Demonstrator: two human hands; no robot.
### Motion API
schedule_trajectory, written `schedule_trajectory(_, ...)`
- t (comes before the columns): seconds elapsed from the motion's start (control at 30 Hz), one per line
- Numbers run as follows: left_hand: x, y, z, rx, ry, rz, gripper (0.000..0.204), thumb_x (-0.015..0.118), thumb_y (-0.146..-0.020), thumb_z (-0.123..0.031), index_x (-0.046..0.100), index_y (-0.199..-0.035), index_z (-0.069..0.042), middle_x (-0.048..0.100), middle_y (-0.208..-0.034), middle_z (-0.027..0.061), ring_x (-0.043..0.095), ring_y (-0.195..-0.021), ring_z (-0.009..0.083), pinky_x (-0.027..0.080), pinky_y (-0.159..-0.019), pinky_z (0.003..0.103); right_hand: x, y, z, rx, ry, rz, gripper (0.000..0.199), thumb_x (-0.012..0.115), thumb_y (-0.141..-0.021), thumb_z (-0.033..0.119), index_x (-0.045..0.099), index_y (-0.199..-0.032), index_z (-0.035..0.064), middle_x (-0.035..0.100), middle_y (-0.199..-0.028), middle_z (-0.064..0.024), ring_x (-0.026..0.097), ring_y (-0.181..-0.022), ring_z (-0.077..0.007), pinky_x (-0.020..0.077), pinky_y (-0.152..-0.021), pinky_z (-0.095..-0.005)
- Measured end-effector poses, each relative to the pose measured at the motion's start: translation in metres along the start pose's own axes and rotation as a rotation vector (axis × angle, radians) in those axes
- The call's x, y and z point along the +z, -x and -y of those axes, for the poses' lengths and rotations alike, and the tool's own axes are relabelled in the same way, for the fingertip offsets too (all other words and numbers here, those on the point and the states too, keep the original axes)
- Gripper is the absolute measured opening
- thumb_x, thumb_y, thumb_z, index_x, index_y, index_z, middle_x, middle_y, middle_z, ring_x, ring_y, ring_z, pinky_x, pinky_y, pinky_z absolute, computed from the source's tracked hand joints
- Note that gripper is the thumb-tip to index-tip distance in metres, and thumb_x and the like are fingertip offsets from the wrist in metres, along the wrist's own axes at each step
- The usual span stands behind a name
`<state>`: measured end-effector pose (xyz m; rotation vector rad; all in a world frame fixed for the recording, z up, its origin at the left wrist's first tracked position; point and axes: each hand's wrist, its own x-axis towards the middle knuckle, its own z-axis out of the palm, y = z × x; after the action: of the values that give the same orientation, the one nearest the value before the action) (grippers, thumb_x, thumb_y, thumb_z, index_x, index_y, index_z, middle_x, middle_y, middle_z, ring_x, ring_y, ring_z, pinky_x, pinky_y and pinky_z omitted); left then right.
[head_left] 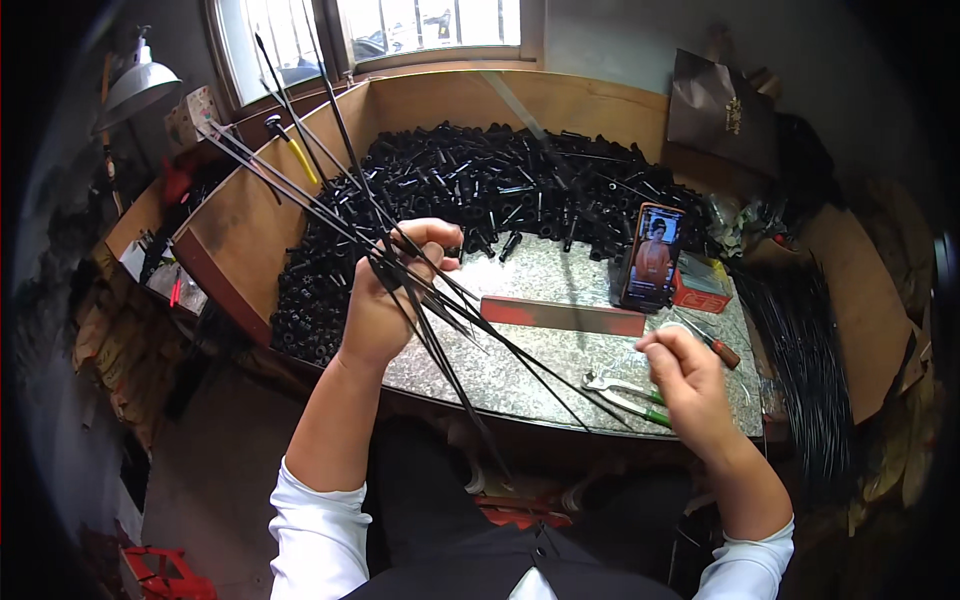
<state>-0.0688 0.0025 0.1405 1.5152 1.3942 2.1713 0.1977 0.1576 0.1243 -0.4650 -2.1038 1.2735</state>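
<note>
My left hand [385, 305] is closed around a loose, fanned-out bunch of long thin black rods [437, 352]. They cross at the palm, some rising toward the window and others slanting down past the bench's front edge. To the right, my right hand [690, 385] is raised with thumb and fingers pinched together; whatever it may hold is too small to make out. Just below and left of it, pincers with green handles [606, 384] lie on the speckled bench top [530, 375]. A flat reddish bar [562, 317] lies between the two hands.
Behind my hands, small black tubular parts [480, 185] are heaped against wooden boards. A phone [653, 260] leans by a red box [703, 295], with a wooden-handled tool [726, 353] nearby. More black rods [800, 360] lie at right. A yellow-handled tool [300, 160] and lamp [145, 88] are at left.
</note>
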Motion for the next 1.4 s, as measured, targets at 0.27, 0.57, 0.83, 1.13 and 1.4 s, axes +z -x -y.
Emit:
schedule_trajectory(0.27, 0.035, -0.007, 0.013, 0.061, -0.292, -0.005, 0.047, 0.058, -0.09, -0.002, 0.04, -0.133, -0.004, 0.052, -0.13, 0.0085, 0.047, -0.121, 0.0168, 0.036, -0.101, 0.031, 0.036, 0.007, -0.016, -0.076, -0.003, 0.185, 0.014, 0.054, -0.094, 0.01, 0.062, -0.098, -0.0002, 0.06, -0.087, -0.006, 0.056, -0.081, -0.0125, 0.0449, -0.074, -0.0268)
schedule_trajectory(0.57, 0.054, -0.011, 0.003, -0.159, 0.011, 0.029, 0.035, 0.053, -0.091, 0.0, 0.046, -0.126, 0.001, 0.061, -0.107, 0.0087, 0.059, -0.103, 0.0183, 0.044, -0.093, 0.03, 0.029, 0.031, -0.031, -0.068, -0.075, 0.334, 0.018, 0.053, -0.095, 0.014, 0.061, -0.102, 0.0001, 0.061, -0.088, -0.0094, 0.059, -0.082, -0.0197, 0.0457, -0.076, -0.0296)
schedule_trajectory(0.83, 0.038, -0.007, -0.001, -0.186, -0.077, -0.004, 0.014, 0.058, -0.091, -0.007, 0.054, -0.104, -0.002, 0.053, -0.083, 0.0004, 0.052, -0.069, 0.0087, 0.044, -0.064, 0.022, -0.061, 0.034, -0.055, -0.101, 0.458, -0.085, 0.022, 0.062, -0.087, 0.019, 0.061, -0.098, -0.0006, 0.059, -0.09, -0.0173, 0.059, -0.082, -0.0321, 0.0484, -0.074, -0.0396)
schedule_trajectory(1.13, 0.036, -0.007, 0.008, -0.209, -0.111, -0.085, 0.018, 0.057, -0.096, -0.016, 0.062, -0.101, 0.0, 0.061, -0.084, 0.002, 0.057, -0.075, 0.0091, 0.047, -0.07, 0.021, -0.23, 0.07, -0.193, 0.663, 1.008, -0.253, 0.021, 0.063, -0.082, 0.018, 0.066, -0.075, -0.0015, 0.064, -0.077, -0.02, 0.061, -0.074, -0.0354, 0.0479, -0.071, -0.0442)
schedule_trajectory(1.4, 0.051, -0.009, -0.001, -0.232, -0.152, -0.159, 0.016, 0.059, -0.094, -0.013, 0.063, -0.099, 0.002, 0.062, -0.083, 0.0051, 0.059, -0.07, 0.0113, 0.048, -0.066, 0.023, -0.231, 0.074, -0.192, 0.608, 0.821, -0.385, 0.022, 0.062, -0.083, 0.018, 0.062, -0.077, -0.0032, 0.063, -0.071, -0.0199, 0.062, -0.07, -0.0349, 0.0476, -0.066, -0.0414)
